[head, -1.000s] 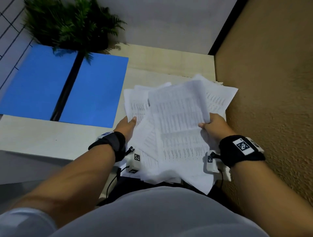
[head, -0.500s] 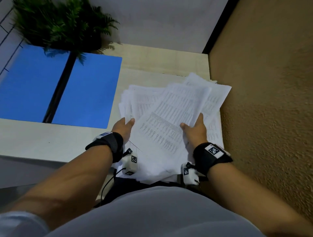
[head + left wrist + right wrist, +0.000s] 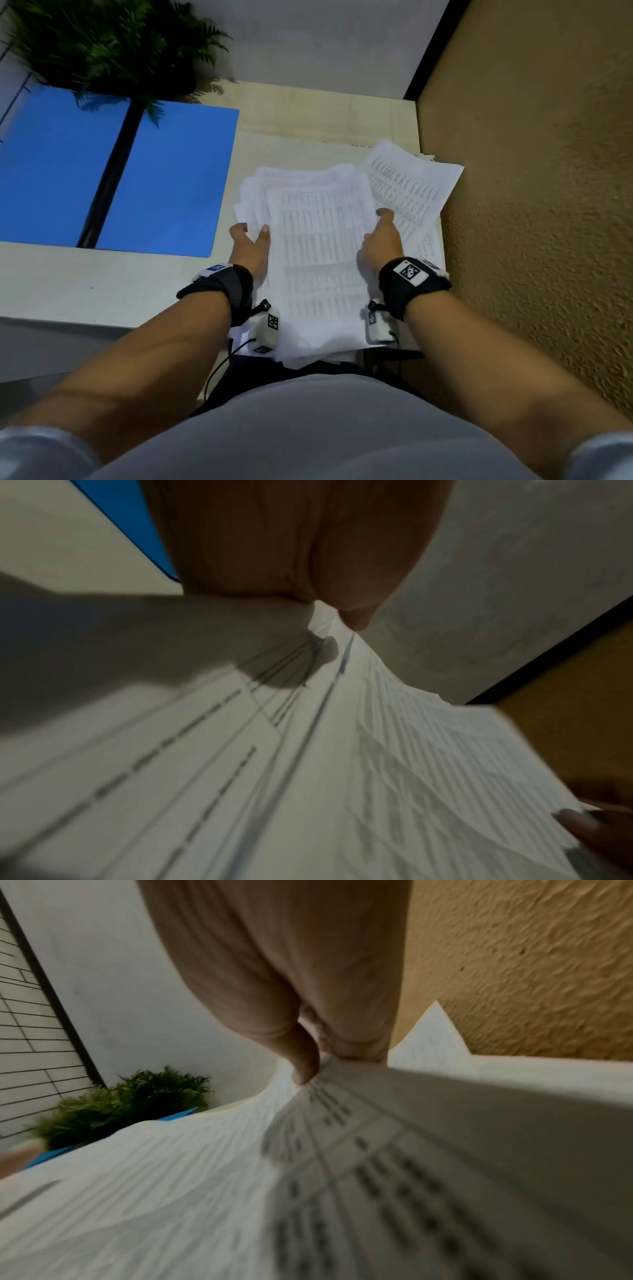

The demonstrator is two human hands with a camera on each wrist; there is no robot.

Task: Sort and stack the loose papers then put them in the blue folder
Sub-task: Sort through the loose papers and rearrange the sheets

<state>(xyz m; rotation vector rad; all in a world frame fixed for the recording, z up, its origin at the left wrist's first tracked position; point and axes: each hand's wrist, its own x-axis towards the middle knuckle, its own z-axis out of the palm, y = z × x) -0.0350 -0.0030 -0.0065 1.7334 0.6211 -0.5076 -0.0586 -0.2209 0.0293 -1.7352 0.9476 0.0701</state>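
Observation:
A loose stack of white printed papers lies on the table's right part, with its near end hanging over the front edge. My left hand grips the stack's left edge, thumb on top. My right hand pinches the right edge, its thumb pressing on the top sheet. One skewed sheet juts out at the far right, beyond that hand. The blue folder lies open and flat at the left, with a black spine down its middle. In the left wrist view the papers fan out below the palm.
A potted green plant stands at the back left, overhanging the folder. A rough orange wall runs close along the right side of the papers. The pale table shows bare between the folder and the front edge.
The tilted top sheets have swung round to lie square on the stack. My right hand has moved along the right edge, and the left hand has kept its hold on the left edge.

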